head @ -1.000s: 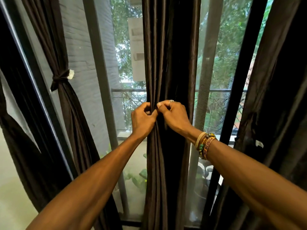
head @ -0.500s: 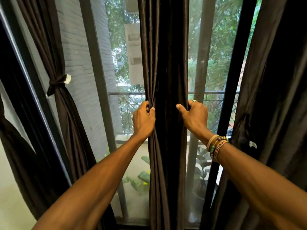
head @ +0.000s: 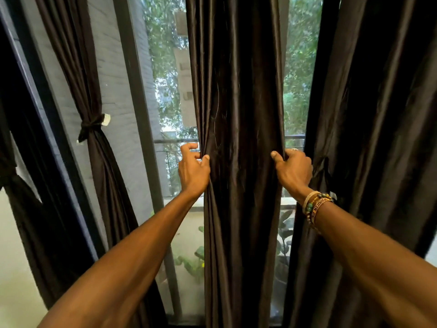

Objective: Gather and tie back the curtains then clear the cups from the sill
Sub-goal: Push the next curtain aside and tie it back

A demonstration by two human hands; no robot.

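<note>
Head view: middle curtain (head: 238,91) hangs untied at the centre of the window (head: 165,91).
Left hand (head: 194,171): thumb and fingers pinching its left edge.
Right hand (head: 294,169): well apart from the left, fingers curled round its right edge.
Left curtain (head: 94,162): tied back beside the frame (head: 139,114).

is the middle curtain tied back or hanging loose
Hanging loose: the middle curtain has no tie around it; the left hand and right hand grip its edges. The left curtain is tied.

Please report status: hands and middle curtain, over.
Left hand and right hand grip middle curtain edges. Not yet tied. Left curtain tied. No cups in view.
</note>
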